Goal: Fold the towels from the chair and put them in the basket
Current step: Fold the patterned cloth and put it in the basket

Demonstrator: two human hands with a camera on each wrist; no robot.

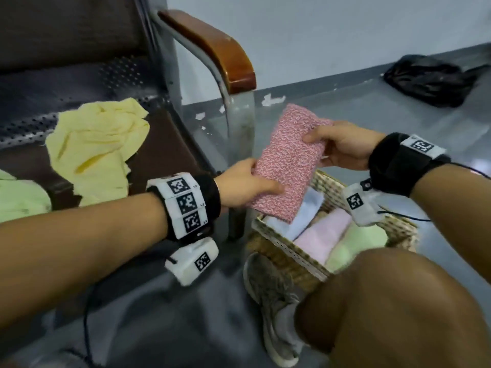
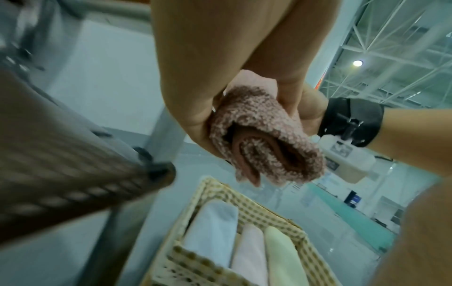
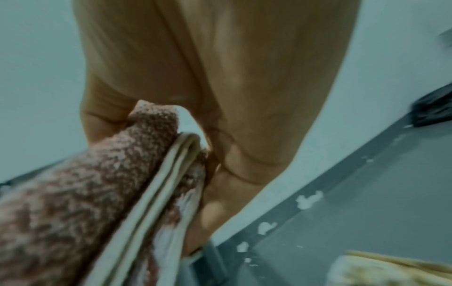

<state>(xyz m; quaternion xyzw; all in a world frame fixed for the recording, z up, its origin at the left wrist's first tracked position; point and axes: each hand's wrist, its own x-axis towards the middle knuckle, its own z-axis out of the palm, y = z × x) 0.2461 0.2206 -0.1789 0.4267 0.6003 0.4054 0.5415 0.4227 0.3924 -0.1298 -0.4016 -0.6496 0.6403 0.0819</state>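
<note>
A grey sneaker [image 1: 273, 296] is planted on the grey floor [image 1: 345, 107] beside the wicker basket [image 1: 281, 243], in which blue, pink and green folded towels are laid side by side. Above it the folded pink speckled towel [image 1: 287, 163] is pinched by the left hand [image 1: 247, 185] and the right hand [image 1: 342, 146]. A crumpled yellow towel [image 1: 98, 147] is left on the chair [image 1: 207, 46]. Square coded markers are worn on both wrists; no writing can be read.

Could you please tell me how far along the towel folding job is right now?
Done: three folded pastel towels sit in the woven basket. In hand: both hands hold the folded pink speckled towel above it. Left: crumpled yellow towel and green towel on the chair.
</note>
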